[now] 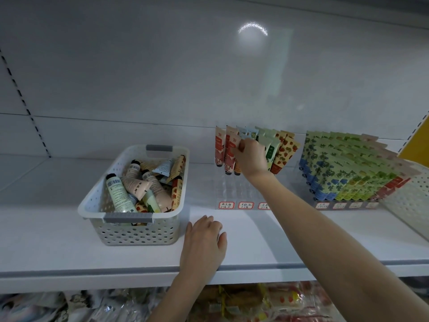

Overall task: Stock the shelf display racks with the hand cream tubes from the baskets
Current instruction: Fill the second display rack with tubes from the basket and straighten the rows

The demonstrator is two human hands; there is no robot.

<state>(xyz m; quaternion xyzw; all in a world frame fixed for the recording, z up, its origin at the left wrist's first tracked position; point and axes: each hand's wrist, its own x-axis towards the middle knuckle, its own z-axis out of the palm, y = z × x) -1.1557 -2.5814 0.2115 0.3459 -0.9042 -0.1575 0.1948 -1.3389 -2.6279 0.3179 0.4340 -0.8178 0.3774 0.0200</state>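
Note:
A white perforated basket with grey handles stands on the shelf at the left, holding several loose hand cream tubes. To its right is a clear display rack whose back rows carry upright tubes. My right hand reaches into that rack and pinches an orange-and-red tube standing in the second column. My left hand rests flat on the shelf just right of the basket, fingers relaxed and holding nothing. A second rack at the right is packed with green, blue and red tubes.
The white shelf board runs across the view with a grey front edge. A second white perforated basket shows at the far right edge. Packaged goods lie on the shelf below. Price labels line the rack fronts.

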